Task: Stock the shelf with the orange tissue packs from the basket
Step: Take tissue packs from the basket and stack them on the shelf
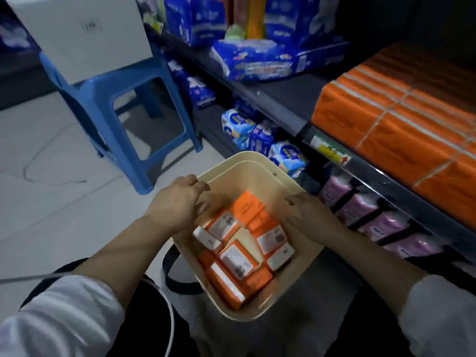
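A cream basket [257, 163] stands on the floor below me, holding several orange tissue packs [238, 258] with white labels, lying jumbled. My left hand [180, 202] hovers over the basket's left rim, fingers spread and loosely bent, holding nothing. Over the right rim is my right hand [309, 217], fingers extended toward the packs, also empty. To the right, the dark shelf [283, 99] carries rows of orange tissue packs [401, 124] stacked flat.
A blue plastic stool [123, 104] with a white box [85, 34] on top stands at the left. Blue packs [270, 57] fill the shelf's far part and lower level. Pink packs [373, 217] sit on the lowest shelf right of the basket.
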Action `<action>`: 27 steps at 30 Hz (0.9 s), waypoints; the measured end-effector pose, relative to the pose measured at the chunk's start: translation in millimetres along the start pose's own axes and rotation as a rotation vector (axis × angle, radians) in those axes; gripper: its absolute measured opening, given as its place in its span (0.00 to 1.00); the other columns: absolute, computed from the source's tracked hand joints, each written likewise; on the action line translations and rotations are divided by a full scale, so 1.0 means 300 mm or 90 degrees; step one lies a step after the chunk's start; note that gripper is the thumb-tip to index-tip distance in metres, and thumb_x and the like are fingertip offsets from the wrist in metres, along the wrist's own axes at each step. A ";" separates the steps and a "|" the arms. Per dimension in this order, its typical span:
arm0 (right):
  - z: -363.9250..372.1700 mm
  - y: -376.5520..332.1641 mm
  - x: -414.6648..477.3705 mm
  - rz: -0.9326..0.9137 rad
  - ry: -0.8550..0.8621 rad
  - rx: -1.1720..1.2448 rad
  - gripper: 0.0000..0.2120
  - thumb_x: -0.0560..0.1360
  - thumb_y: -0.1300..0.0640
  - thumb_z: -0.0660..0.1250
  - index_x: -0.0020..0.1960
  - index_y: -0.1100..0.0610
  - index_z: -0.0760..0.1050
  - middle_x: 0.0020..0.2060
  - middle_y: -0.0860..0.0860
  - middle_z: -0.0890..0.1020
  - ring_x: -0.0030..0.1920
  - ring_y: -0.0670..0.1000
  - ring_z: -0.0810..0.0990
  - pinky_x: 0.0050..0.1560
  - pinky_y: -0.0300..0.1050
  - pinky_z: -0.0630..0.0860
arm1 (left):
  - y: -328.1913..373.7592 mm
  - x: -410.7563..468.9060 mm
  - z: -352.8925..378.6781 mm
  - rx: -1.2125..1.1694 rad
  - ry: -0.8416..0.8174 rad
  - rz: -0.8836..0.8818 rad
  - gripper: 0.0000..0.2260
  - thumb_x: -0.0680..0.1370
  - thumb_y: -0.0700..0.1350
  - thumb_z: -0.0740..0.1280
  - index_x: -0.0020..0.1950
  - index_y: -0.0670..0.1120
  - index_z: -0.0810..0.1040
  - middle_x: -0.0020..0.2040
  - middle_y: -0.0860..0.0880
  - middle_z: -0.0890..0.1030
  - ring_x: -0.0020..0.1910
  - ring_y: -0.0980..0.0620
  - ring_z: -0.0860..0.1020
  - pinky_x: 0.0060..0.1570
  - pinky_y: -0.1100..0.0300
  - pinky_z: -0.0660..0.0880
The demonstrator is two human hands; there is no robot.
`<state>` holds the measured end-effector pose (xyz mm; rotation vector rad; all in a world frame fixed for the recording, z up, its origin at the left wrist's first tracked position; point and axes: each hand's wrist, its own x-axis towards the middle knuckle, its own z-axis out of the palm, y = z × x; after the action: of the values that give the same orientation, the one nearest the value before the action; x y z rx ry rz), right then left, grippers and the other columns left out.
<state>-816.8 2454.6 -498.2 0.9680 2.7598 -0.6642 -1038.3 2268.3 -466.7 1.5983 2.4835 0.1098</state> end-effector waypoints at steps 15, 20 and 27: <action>0.474 -0.232 0.401 -0.051 -0.185 0.117 0.30 0.71 0.50 0.70 0.68 0.59 0.67 0.65 0.59 0.71 0.64 0.56 0.71 0.65 0.45 0.67 | -0.173 0.193 0.057 0.003 -0.116 -0.048 0.21 0.78 0.53 0.63 0.70 0.54 0.66 0.64 0.50 0.69 0.62 0.49 0.68 0.55 0.50 0.74; 0.677 -0.274 0.410 -0.056 -0.273 0.061 0.35 0.70 0.37 0.57 0.69 0.59 0.65 0.67 0.58 0.70 0.69 0.56 0.66 0.67 0.47 0.62 | -0.225 0.163 0.076 -0.008 -0.138 -0.036 0.23 0.77 0.53 0.63 0.72 0.55 0.65 0.64 0.51 0.70 0.61 0.49 0.69 0.55 0.51 0.73; 0.695 -0.214 0.371 -0.080 -0.131 0.123 0.19 0.77 0.51 0.62 0.64 0.59 0.72 0.55 0.57 0.80 0.56 0.56 0.78 0.53 0.39 0.62 | -0.224 0.157 0.099 -0.022 -0.182 -0.004 0.26 0.76 0.55 0.65 0.72 0.54 0.62 0.65 0.52 0.68 0.63 0.50 0.68 0.58 0.53 0.72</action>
<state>-946.3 2378.2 -691.8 0.7164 2.6258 -1.0062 -1111.5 2281.9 -512.0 1.4752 2.2552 -0.0717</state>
